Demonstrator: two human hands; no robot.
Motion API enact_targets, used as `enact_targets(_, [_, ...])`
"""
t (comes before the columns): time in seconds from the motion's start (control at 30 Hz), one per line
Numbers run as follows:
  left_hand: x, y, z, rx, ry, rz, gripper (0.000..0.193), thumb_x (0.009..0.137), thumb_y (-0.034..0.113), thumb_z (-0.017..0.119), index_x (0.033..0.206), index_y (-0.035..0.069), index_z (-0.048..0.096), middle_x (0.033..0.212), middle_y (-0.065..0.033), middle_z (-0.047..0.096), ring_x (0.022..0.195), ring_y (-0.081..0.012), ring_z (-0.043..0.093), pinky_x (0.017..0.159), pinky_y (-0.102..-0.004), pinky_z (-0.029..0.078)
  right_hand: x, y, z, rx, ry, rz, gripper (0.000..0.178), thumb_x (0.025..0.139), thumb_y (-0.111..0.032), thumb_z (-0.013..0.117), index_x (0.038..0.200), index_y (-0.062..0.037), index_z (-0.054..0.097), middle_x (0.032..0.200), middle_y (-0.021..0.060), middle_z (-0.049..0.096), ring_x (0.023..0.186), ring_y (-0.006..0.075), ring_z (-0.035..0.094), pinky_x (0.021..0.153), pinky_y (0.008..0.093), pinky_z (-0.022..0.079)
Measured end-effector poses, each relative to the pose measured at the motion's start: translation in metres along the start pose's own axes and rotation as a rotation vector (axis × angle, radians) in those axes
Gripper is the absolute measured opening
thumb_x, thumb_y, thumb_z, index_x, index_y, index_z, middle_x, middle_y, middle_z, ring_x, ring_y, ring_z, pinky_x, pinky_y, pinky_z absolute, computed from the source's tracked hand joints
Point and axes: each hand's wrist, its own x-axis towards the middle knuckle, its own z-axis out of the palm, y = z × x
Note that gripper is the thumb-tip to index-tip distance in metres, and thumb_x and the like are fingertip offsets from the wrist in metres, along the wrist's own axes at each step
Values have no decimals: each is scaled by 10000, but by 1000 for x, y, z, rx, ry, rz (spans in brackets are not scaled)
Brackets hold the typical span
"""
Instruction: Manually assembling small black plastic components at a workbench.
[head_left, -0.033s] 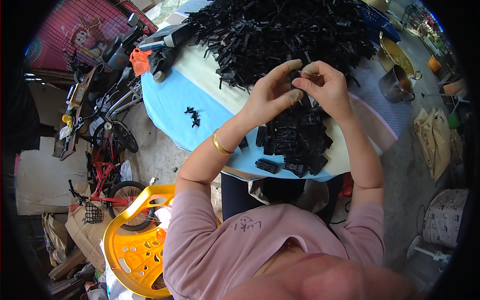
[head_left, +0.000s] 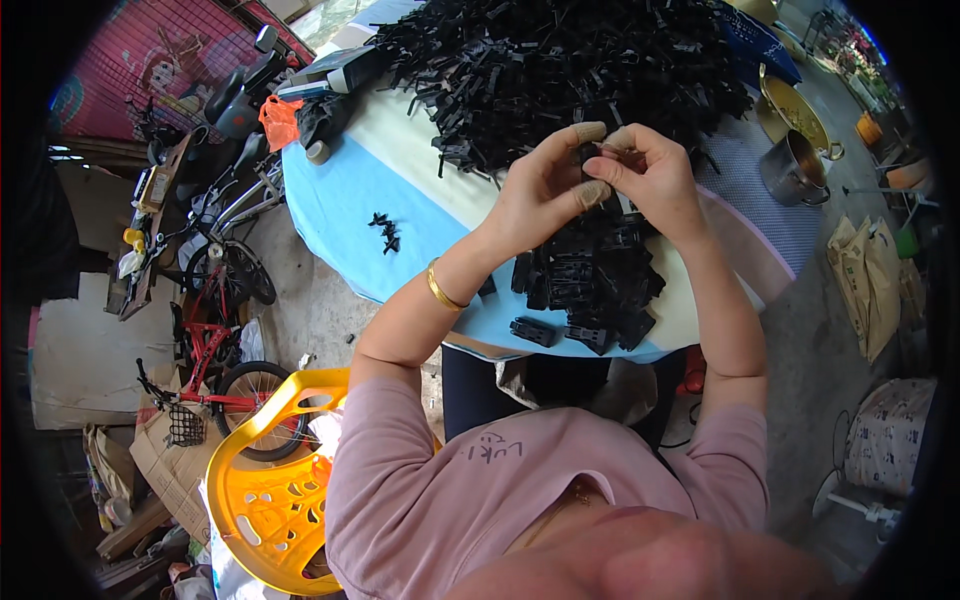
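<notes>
Fingers (head_left: 612,174) hold black part (head_left: 588,153), well inside table edge (head_left: 328,255).

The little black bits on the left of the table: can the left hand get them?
Probably yes: only tablecloth seems to lie between the left hand and the small black pieces, though that hand looks busy with a dark piece.

Readable lettering stands on the pink shirt (head_left: 560,455): a short, dark line of handwriting-like lettering (head_left: 492,448) across the chest, with a small smiling-face mark (head_left: 493,437) drawn just beside it. The tan sack (head_left: 855,300) at the right bears dark printed marks (head_left: 850,266), too small to make out.
</notes>
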Motion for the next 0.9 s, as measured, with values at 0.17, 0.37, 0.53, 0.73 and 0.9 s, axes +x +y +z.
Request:
enact_targets(0.17, [5,-8,-8,-25,61,22,388,813,-41,555,1173,-4,415,1065,-118,556,952,-175,575,820,-293,497,4,0,-9,339,-104,198,110,859,-112,557,823,-10,576,694,-12,546,624,33,503,570,155,417])
enact_targets(0.37, [3,-5,-9,-9,125,36,355,808,-32,569,1134,8,435,1038,-127,575,891,-149,587,782,-262,499,-1,0,-1,134,-138,82,176,894,-125,491,916,8,603,667,-7,542,586,42,483,555,170,393])
enact_targets(0.53, [2,-5,-7,42,159,109,273,807,-71,544,1059,-19,456,1026,-137,574,876,-144,584,779,-255,496,-2,-3,0,97,-138,88,176,892,-107,485,911,11,613,628,-12,531,575,41,472,550,173,383])
enact_targets(0.73, [-4,-10,-6,293,179,277,281,775,-98,572,1028,-33,471,986,-122,586,882,-138,586,764,-248,496,-3,-5,2,156,-180,199,161,883,-103,501,917,8,613,631,-10,528,579,43,471,549,176,384])
enact_targets(0.9, [2,7,-8,420,162,90,348,738,-62,637,1048,-17,484,936,-88,597,840,-127,599,746,-239,497,11,18,-17,150,-261,130,146,868,-118,523,895,-1,606,704,-12,545,613,45,478,578,176,399])
